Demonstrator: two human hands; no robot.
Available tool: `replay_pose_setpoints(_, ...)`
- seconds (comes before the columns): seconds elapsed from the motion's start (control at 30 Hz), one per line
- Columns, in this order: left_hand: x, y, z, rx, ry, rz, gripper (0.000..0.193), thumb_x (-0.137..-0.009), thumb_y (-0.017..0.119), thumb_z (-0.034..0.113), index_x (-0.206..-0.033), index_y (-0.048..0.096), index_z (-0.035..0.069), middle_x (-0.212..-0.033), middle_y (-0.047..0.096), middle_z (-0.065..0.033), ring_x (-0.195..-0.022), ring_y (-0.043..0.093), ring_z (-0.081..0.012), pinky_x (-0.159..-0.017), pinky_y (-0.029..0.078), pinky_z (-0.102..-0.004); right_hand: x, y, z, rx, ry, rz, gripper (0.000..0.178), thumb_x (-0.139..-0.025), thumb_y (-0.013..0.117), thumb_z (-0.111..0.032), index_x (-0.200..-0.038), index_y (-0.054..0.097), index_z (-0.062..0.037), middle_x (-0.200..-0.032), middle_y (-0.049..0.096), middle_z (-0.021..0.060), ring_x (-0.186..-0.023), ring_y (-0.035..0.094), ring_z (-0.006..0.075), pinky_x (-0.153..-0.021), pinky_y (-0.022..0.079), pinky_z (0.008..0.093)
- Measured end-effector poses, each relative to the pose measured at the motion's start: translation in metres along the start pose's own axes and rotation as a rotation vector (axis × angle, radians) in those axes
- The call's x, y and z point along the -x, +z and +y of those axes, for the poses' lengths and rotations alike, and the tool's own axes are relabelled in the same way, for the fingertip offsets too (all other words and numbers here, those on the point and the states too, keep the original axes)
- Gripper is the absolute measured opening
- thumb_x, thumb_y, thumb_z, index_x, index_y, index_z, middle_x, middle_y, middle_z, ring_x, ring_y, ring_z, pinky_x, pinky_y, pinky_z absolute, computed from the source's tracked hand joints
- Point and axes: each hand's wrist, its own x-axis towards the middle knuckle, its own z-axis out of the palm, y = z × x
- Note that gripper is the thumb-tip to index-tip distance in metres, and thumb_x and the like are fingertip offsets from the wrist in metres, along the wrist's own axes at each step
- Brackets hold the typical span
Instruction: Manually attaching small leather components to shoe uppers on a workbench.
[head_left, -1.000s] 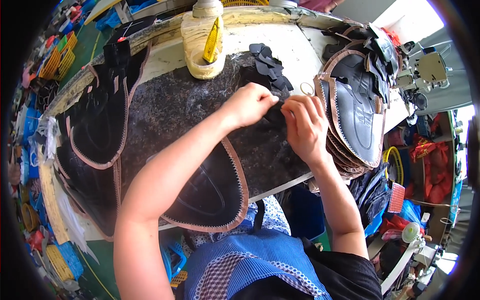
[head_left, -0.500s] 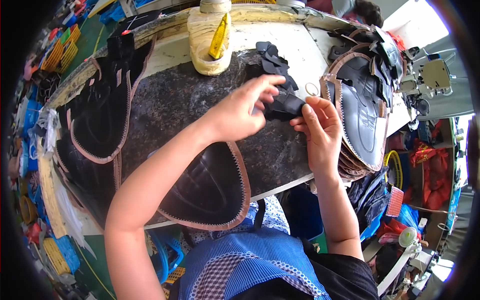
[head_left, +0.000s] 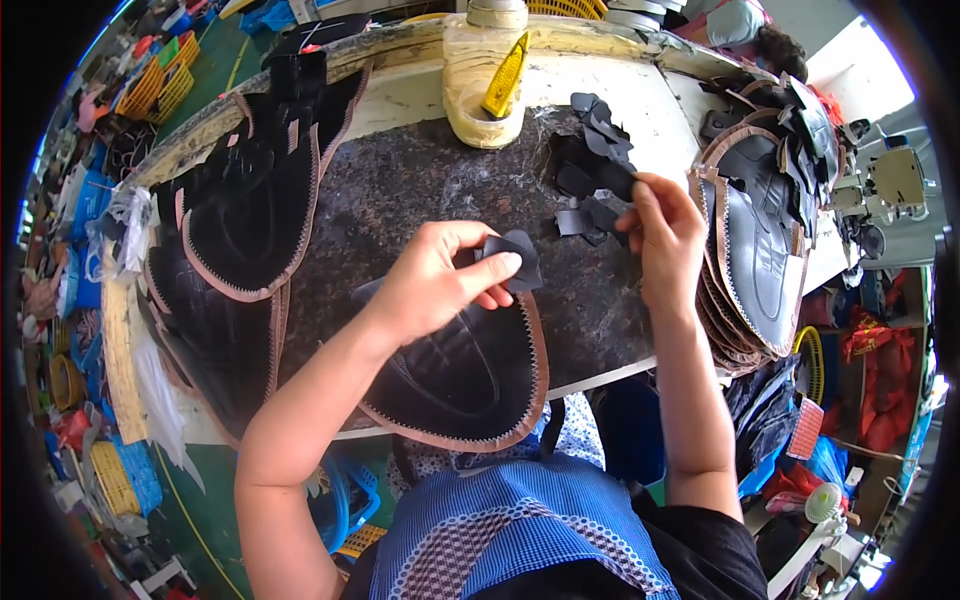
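Note:
My left hand (head_left: 425,285) pinches a small dark piece of material (head_left: 520,262) between thumb and fingers. Right below it lies a black shoe upper (head_left: 465,375) with a brown, zigzag-stitched rim, partly covered by my left hand and forearm. At the edge of a loose heap of similar black pieces (head_left: 600,130), my right hand (head_left: 670,235) has thumb and fingers closed on one flat black piece (head_left: 615,182). Its far end overlaps the heap, so I cannot tell whether it is lifted free.
More black uppers (head_left: 250,225) overlap on the left of the dark work mat (head_left: 400,180). A stack of uppers (head_left: 750,240) stands at the right. At the back is a glue-smeared plastic container (head_left: 480,90) with a yellow tool (head_left: 506,78) in its opening. A sewing machine (head_left: 895,180) stands far right.
My left hand has come away from the heap toward me, now with a dark piece in it. My right hand stays beside the heap. The whole view has shifted, moving the table rightward in the picture.

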Motion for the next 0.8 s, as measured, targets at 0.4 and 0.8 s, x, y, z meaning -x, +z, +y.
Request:
replay_pose_setpoints(0.4,0.024,0.004,-0.001,0.196,0.084,-0.023,0.028,-0.097,0.074,0.013,-0.117,0.067,-0.005,-0.102,0.073,-0.0059,-0.095,0.070,-0.0102,-0.086,0.058,-0.0245,0.046,0.022,-0.027,-0.166,0.271,-0.505,0.015,-0.100,0.072,-0.014,-0.107,0.068,-0.0012,-0.088,0.072,0.0006,-0.078,0.065,0.0037,-0.068,0.053,0.0202)
replay_pose_setpoints(0.8,0.062,0.012,-0.006,0.241,0.024,0.365,0.016,-0.103,0.060,0.008,-0.112,0.061,-0.005,-0.109,0.074,-0.0206,-0.096,0.075,-0.0258,-0.087,0.062,-0.0359,0.043,0.026,-0.029,0.505,-0.528,-0.187,0.032,-0.078,0.083,-0.017,-0.106,0.074,-0.0041,-0.104,0.070,0.0140,-0.111,0.063,0.0344,-0.092,0.052,0.0472)
